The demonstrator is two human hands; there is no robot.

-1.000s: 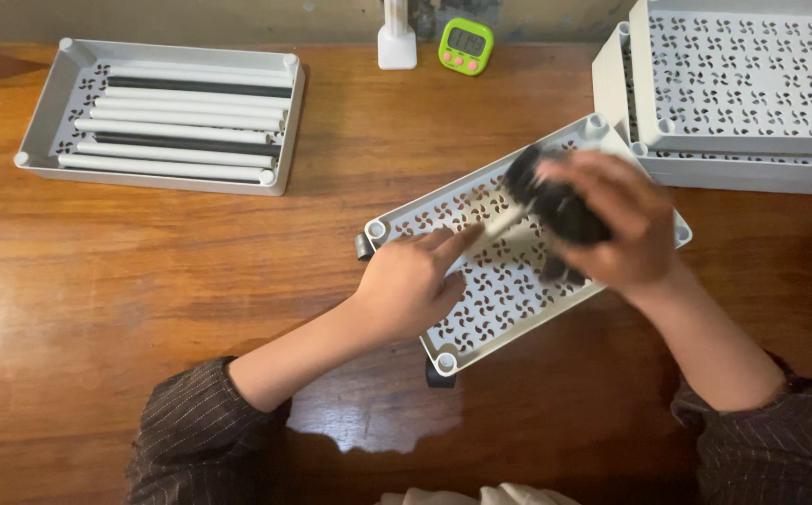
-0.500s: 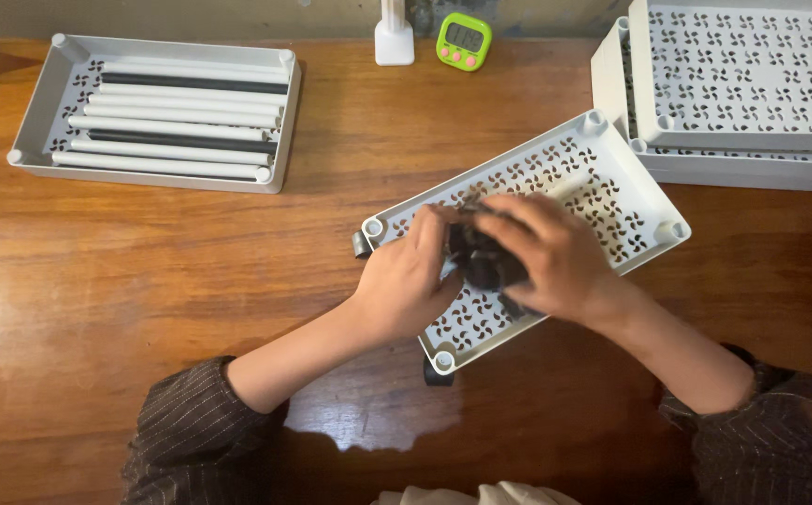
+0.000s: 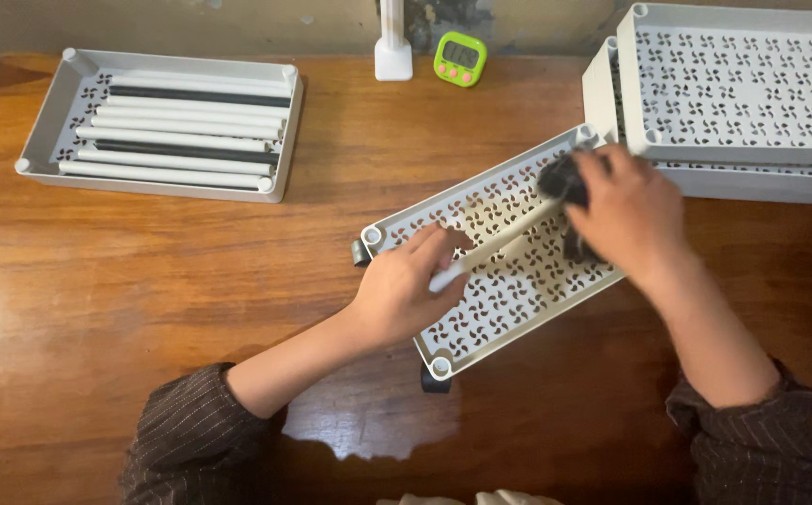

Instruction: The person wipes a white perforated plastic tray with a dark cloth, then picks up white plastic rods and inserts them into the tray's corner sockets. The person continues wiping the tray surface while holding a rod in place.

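White tube between both hands.

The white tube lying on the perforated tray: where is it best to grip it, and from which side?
Probably the bare middle of the white tube, from above. It lies slanted on the perforated tray; the left hand holds its lower end, the right hand covers the upper.
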